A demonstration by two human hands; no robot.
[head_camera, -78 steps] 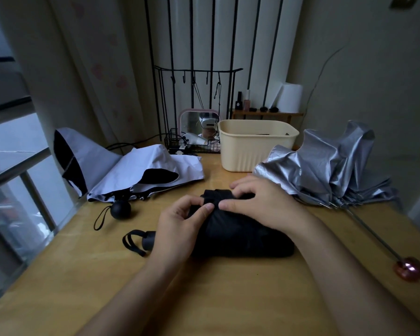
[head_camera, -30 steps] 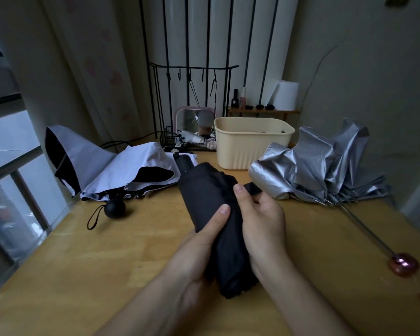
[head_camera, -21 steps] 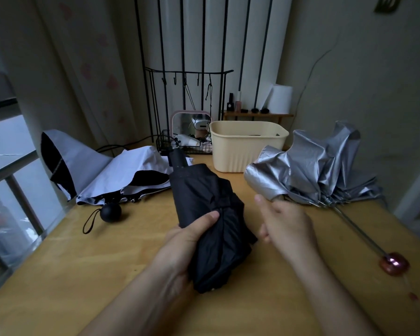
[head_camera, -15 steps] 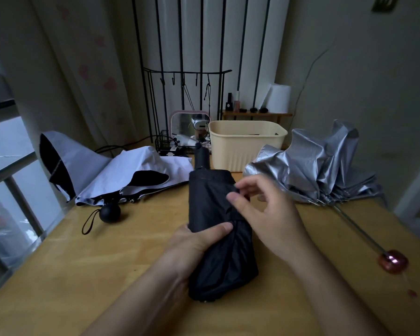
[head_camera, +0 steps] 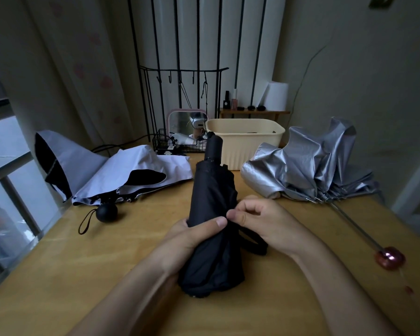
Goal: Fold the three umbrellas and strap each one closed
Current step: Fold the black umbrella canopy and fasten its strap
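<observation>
One of the three umbrellas is nearly done. The black umbrella [head_camera: 214, 202] is rolled up tight and held tilted over the tabletop [head_camera: 107, 263]. The left hand [head_camera: 192, 241] wraps round its middle. The right hand [head_camera: 264, 221] has its fingers [head_camera: 238, 215] pinching the strap [head_camera: 255, 243] at its side. I think the strap is not closed yet. The white umbrella [head_camera: 121, 175] and the silver umbrella [head_camera: 308, 166] lie loose, one on each side, not folded.

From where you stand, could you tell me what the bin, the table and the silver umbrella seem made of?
Bin: probably plastic, matte cream; moulded ribbed walls. Table: wood or laminate, faintly glossy; visible grain lines. Silver umbrella: thin coated fabric, metallic sheen; it creases sharply.
</observation>
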